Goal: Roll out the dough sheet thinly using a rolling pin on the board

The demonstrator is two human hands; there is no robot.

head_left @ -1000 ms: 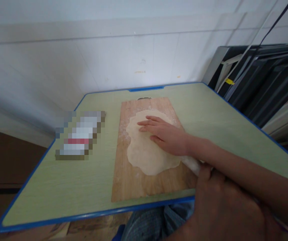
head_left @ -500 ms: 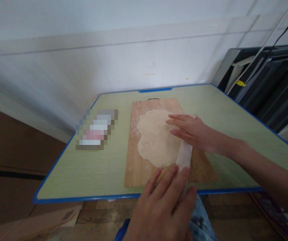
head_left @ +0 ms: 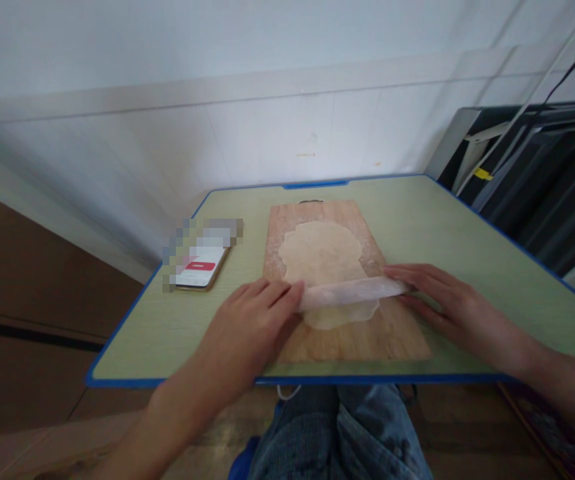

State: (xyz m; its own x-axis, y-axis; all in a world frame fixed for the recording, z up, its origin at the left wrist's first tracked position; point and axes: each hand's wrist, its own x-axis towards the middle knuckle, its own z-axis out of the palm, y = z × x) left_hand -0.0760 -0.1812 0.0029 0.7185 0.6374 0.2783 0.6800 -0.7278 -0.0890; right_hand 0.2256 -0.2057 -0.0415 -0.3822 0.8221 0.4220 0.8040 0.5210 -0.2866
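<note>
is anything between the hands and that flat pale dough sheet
Only the whitish cylindrical rolling pin, lying across the flat pale dough sheet; the left hand and right hand are at the pin's ends. Nothing else visible intervenes.

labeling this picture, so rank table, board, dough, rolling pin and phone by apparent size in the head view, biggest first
1. Table
2. Board
3. Dough
Unranked: phone and rolling pin, too alike, with the pin partly covered.
</note>
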